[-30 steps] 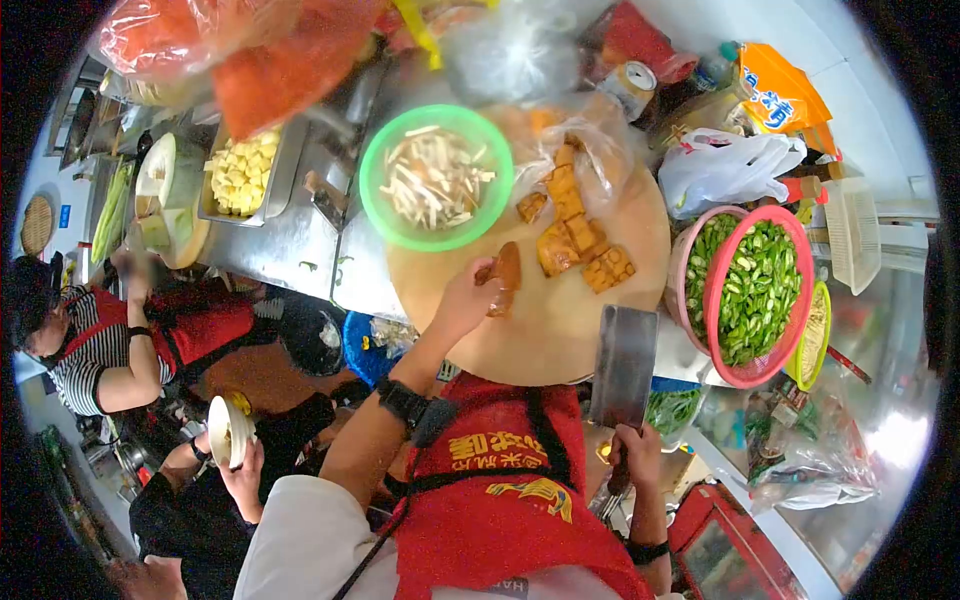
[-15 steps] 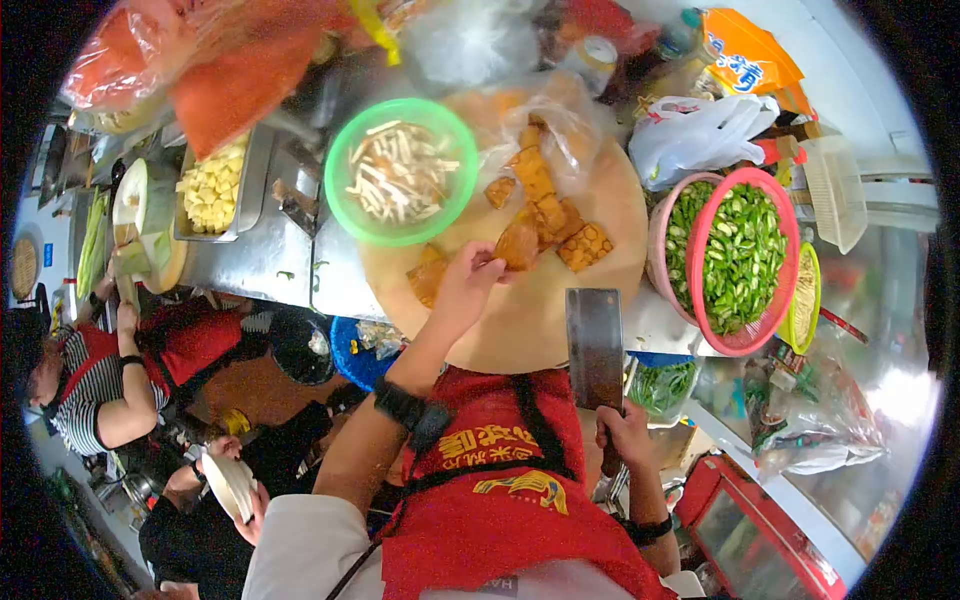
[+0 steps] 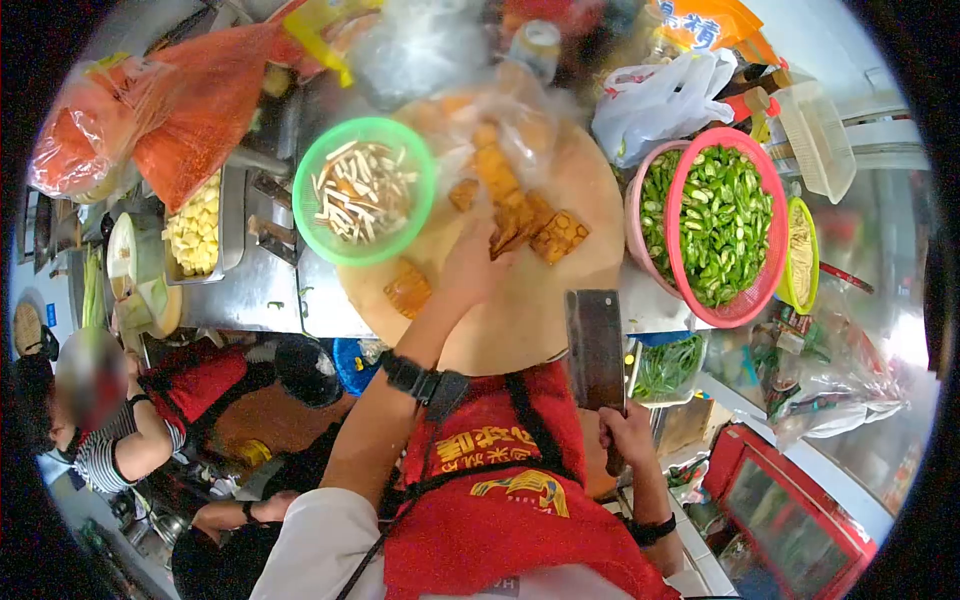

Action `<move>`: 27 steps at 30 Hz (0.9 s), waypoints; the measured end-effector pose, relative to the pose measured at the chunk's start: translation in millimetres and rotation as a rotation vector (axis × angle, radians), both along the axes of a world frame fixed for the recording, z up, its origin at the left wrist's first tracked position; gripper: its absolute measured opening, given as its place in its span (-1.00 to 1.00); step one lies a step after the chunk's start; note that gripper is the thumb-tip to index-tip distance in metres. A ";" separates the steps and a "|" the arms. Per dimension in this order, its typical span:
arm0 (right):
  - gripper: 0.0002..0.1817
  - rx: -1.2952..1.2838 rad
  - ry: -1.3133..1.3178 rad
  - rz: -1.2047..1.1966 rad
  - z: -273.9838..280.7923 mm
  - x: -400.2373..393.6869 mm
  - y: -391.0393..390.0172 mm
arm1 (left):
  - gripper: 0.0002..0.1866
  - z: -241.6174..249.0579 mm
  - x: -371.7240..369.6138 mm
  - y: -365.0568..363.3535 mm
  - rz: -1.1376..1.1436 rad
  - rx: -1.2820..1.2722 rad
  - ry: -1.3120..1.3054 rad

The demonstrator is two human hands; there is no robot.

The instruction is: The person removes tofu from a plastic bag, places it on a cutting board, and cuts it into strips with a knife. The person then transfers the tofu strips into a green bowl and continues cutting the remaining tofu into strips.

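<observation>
My left hand is over the round cutting board, its fingers closed on a brown tofu piece. More browned tofu pieces lie just right of it, and a row of them reaches back into a clear plastic bag. Another piece rests on the board to the left. My right hand grips the handle of a cleaver, whose broad blade points away from me at the board's front right edge.
A green basket of pale strips overlaps the board's left side. Red baskets of sliced green peppers stand right. A metal tray of yellow cubes is left. Two other people are at lower left. A white bag lies behind.
My left hand has moved slightly up the board, and the tofu piece in it is now tilted against the others. The whole view has shifted a little. My right hand still holds the cleaver.
</observation>
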State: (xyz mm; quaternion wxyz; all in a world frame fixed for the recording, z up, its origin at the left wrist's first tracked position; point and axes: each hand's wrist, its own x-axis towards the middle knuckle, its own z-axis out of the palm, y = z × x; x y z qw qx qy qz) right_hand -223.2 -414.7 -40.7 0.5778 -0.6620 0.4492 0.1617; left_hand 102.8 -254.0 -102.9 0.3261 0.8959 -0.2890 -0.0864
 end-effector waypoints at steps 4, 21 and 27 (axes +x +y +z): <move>-0.81 0.004 0.051 0.293 12.0 29.1 -2.6 | -0.57 51.5 -21.1 59.6 0.268 -0.347 0.714; -0.71 -0.255 -0.206 0.545 -21.8 174.7 41.4 | -0.52 29.6 -61.4 127.7 0.629 -0.828 1.224; -0.65 -0.275 -0.214 0.445 1.6 167.8 11.2 | -0.53 22.6 -52.6 66.7 0.519 -0.489 1.392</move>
